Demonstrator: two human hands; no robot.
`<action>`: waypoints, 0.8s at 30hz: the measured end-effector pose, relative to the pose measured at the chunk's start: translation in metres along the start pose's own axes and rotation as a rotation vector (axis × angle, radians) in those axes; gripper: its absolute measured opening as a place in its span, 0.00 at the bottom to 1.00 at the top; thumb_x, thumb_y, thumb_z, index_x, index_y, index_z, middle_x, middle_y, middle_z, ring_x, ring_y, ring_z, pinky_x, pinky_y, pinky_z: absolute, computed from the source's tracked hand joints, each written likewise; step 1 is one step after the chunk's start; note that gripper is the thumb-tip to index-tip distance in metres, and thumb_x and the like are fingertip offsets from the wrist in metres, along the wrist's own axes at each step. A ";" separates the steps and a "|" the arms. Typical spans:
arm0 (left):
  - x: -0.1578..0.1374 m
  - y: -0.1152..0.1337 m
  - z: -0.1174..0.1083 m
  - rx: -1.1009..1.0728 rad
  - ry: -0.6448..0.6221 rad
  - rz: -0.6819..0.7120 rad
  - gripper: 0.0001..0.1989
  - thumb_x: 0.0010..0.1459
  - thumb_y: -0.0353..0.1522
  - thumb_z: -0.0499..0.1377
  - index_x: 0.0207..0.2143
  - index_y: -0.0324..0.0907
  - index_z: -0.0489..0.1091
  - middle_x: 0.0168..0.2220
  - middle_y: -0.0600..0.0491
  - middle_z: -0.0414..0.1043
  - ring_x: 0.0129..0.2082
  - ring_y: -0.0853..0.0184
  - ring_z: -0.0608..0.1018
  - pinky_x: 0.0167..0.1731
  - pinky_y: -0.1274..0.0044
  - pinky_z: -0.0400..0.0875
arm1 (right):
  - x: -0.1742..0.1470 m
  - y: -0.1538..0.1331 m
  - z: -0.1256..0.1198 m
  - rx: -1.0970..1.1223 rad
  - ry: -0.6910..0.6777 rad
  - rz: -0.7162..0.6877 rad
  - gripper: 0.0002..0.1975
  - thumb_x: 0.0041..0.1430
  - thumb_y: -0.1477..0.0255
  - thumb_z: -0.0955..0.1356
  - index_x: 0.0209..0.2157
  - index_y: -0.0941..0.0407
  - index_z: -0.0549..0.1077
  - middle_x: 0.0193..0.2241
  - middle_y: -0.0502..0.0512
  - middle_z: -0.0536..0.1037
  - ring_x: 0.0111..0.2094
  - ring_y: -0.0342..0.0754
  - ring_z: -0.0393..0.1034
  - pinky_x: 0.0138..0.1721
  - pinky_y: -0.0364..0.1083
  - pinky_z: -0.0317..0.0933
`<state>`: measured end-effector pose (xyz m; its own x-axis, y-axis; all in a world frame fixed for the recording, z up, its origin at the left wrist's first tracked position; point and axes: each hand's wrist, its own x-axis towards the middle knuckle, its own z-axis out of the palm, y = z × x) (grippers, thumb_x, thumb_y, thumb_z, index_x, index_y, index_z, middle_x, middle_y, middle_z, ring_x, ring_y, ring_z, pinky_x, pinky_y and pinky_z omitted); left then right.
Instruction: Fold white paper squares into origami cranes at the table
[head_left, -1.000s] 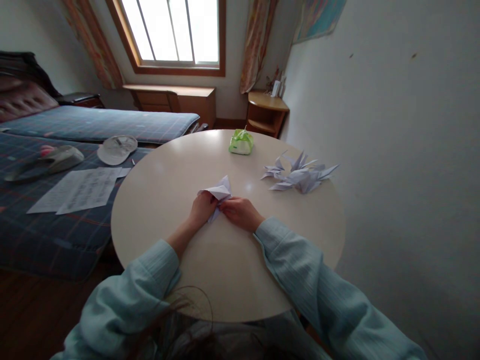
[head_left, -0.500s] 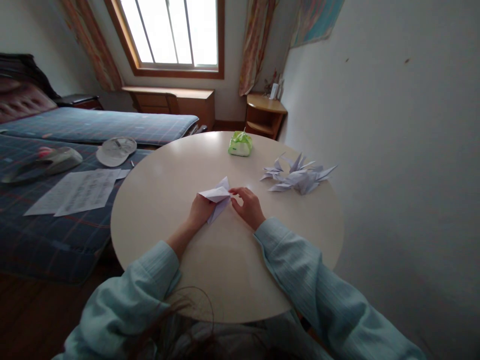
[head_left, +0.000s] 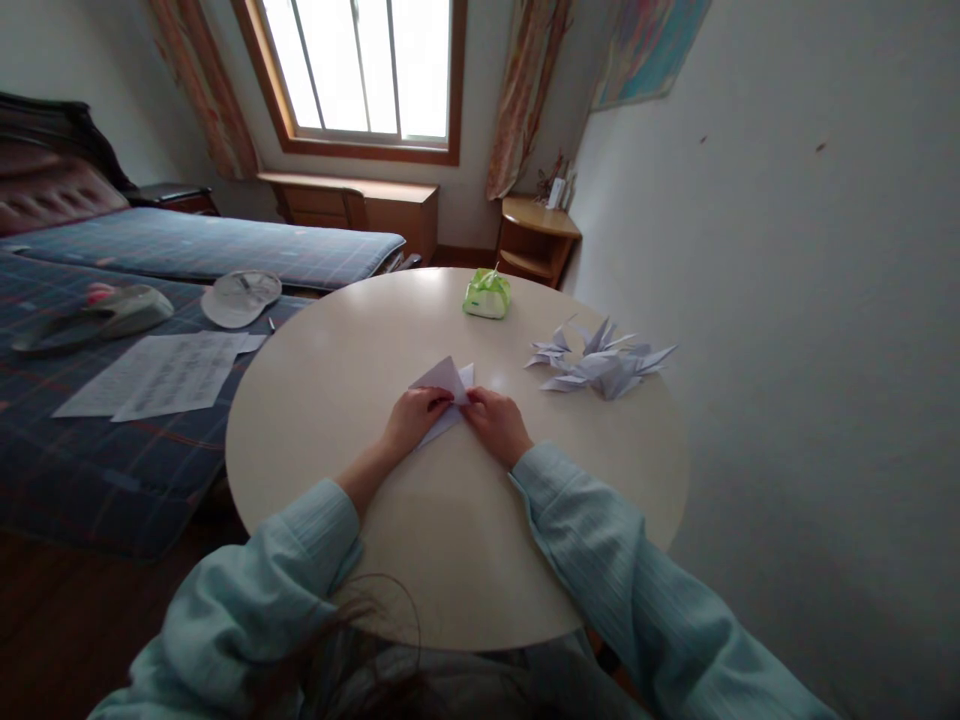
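Observation:
Between my two hands is a folded sheet of white paper (head_left: 444, 376), low over the round table (head_left: 322, 370). My left hand (head_left: 411, 418) pinches its lower left part, with thumb and fingers meeting near the middle. At the right edge of the paper, my right hand (head_left: 496, 422) has its fingertips closed on a fold. One pointed flap stands up at the back, and another corner sticks out below toward me. My fingers cover the middle folds. To the right lies a heap of folded paper cranes (head_left: 604, 365), their pointed wings overlapping.
A green tissue pack (head_left: 487, 294) stands at the table's far side. Left of the table, a bed holds printed sheets (head_left: 176, 375), a pale cap (head_left: 241, 298) and a grey object with a dark strap (head_left: 135, 310). A white wall (head_left: 810, 350) rises close on the right.
The paper has been turned, and its broad flap now points up and away. My left hand has come over its front. My right fingers, apart before, have closed on its right edge.

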<state>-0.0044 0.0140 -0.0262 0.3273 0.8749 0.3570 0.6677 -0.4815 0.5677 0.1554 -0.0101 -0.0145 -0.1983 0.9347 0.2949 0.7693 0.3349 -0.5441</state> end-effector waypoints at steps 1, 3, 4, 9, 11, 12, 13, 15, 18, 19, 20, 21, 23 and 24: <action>0.000 0.001 0.000 -0.004 -0.003 0.003 0.10 0.50 0.31 0.54 0.34 0.41 0.72 0.31 0.52 0.75 0.29 0.69 0.74 0.32 0.79 0.68 | 0.000 0.000 -0.001 0.003 0.005 0.012 0.09 0.53 0.70 0.63 0.36 0.55 0.70 0.34 0.53 0.75 0.35 0.45 0.69 0.36 0.42 0.58; 0.000 0.002 -0.001 -0.015 -0.013 0.008 0.10 0.50 0.32 0.55 0.34 0.41 0.72 0.29 0.52 0.74 0.27 0.70 0.74 0.30 0.80 0.67 | 0.001 0.001 -0.001 0.011 0.014 0.029 0.08 0.52 0.70 0.63 0.35 0.55 0.70 0.32 0.52 0.76 0.34 0.44 0.69 0.34 0.41 0.58; 0.000 0.002 -0.001 -0.020 -0.020 0.011 0.10 0.49 0.32 0.55 0.34 0.40 0.72 0.29 0.52 0.74 0.27 0.70 0.73 0.29 0.80 0.67 | 0.001 0.001 -0.001 0.016 0.017 0.033 0.08 0.52 0.70 0.64 0.34 0.55 0.71 0.32 0.52 0.76 0.33 0.44 0.69 0.34 0.41 0.59; -0.002 0.005 -0.002 0.014 -0.037 0.030 0.09 0.49 0.32 0.55 0.34 0.40 0.71 0.28 0.53 0.72 0.26 0.71 0.72 0.27 0.80 0.65 | 0.001 0.004 -0.002 0.038 0.025 0.053 0.07 0.51 0.70 0.65 0.34 0.53 0.71 0.30 0.49 0.77 0.31 0.44 0.70 0.31 0.41 0.59; -0.002 0.005 -0.002 0.037 -0.021 0.048 0.09 0.50 0.32 0.54 0.34 0.41 0.70 0.29 0.52 0.72 0.27 0.70 0.71 0.28 0.80 0.65 | 0.001 0.004 -0.001 0.044 0.025 0.066 0.07 0.50 0.70 0.65 0.34 0.53 0.71 0.29 0.48 0.77 0.31 0.44 0.70 0.31 0.41 0.59; -0.003 0.005 -0.003 0.038 -0.008 0.059 0.09 0.50 0.32 0.54 0.34 0.41 0.69 0.29 0.52 0.71 0.28 0.70 0.71 0.29 0.80 0.65 | 0.001 0.004 -0.001 0.048 0.028 0.073 0.07 0.50 0.71 0.65 0.34 0.52 0.71 0.29 0.48 0.77 0.31 0.44 0.70 0.31 0.41 0.59; -0.003 0.005 -0.003 0.033 0.008 0.073 0.08 0.51 0.31 0.53 0.34 0.41 0.69 0.30 0.52 0.71 0.29 0.70 0.71 0.30 0.80 0.65 | 0.001 0.004 -0.001 0.053 0.034 0.078 0.07 0.50 0.71 0.65 0.34 0.52 0.71 0.29 0.48 0.77 0.31 0.44 0.70 0.31 0.41 0.59; -0.003 0.006 -0.004 0.019 0.060 0.092 0.07 0.51 0.30 0.52 0.34 0.41 0.68 0.30 0.53 0.69 0.30 0.70 0.71 0.32 0.80 0.64 | 0.001 0.005 0.000 0.063 0.047 0.088 0.07 0.49 0.71 0.65 0.33 0.52 0.71 0.29 0.48 0.77 0.30 0.44 0.70 0.31 0.41 0.59; -0.002 0.007 -0.008 0.020 0.188 0.077 0.05 0.50 0.30 0.53 0.32 0.41 0.66 0.28 0.54 0.66 0.30 0.70 0.69 0.34 0.79 0.64 | 0.002 0.005 0.001 0.066 0.053 0.098 0.06 0.49 0.72 0.65 0.32 0.53 0.71 0.29 0.48 0.77 0.31 0.44 0.70 0.32 0.41 0.59; -0.001 0.006 -0.009 0.023 0.234 0.058 0.04 0.50 0.30 0.54 0.31 0.41 0.65 0.28 0.54 0.65 0.30 0.70 0.69 0.33 0.79 0.64 | 0.002 0.005 0.001 0.062 0.054 0.101 0.06 0.49 0.72 0.65 0.32 0.53 0.71 0.30 0.48 0.77 0.31 0.44 0.70 0.32 0.41 0.59; -0.001 0.006 -0.010 0.021 0.277 0.033 0.04 0.49 0.30 0.55 0.30 0.40 0.64 0.27 0.54 0.64 0.30 0.70 0.68 0.33 0.78 0.64 | 0.003 0.006 0.002 0.059 0.055 0.103 0.06 0.49 0.72 0.65 0.32 0.53 0.71 0.30 0.49 0.77 0.31 0.44 0.70 0.32 0.41 0.59; 0.000 0.004 -0.011 0.015 0.314 0.003 0.05 0.48 0.30 0.56 0.31 0.40 0.63 0.27 0.55 0.64 0.29 0.70 0.68 0.32 0.78 0.64 | 0.003 0.006 0.002 0.058 0.057 0.103 0.06 0.49 0.73 0.65 0.32 0.54 0.71 0.30 0.49 0.76 0.31 0.44 0.70 0.32 0.41 0.58; 0.001 0.000 -0.012 -0.007 0.371 -0.070 0.10 0.45 0.31 0.58 0.32 0.39 0.62 0.27 0.55 0.62 0.28 0.71 0.67 0.31 0.78 0.64 | 0.004 0.007 0.003 0.063 0.060 0.104 0.06 0.49 0.73 0.64 0.31 0.54 0.71 0.30 0.49 0.76 0.30 0.44 0.70 0.32 0.41 0.58; 0.002 -0.003 -0.013 -0.020 0.389 -0.104 0.12 0.44 0.31 0.59 0.33 0.39 0.61 0.27 0.55 0.62 0.27 0.71 0.67 0.30 0.78 0.64 | 0.005 0.007 0.004 0.066 0.061 0.104 0.06 0.49 0.73 0.64 0.31 0.54 0.71 0.29 0.49 0.77 0.30 0.44 0.69 0.32 0.41 0.58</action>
<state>-0.0140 0.0166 -0.0178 -0.0215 0.8359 0.5485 0.6698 -0.3953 0.6286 0.1578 -0.0028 -0.0199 -0.0806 0.9564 0.2807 0.7415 0.2457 -0.6244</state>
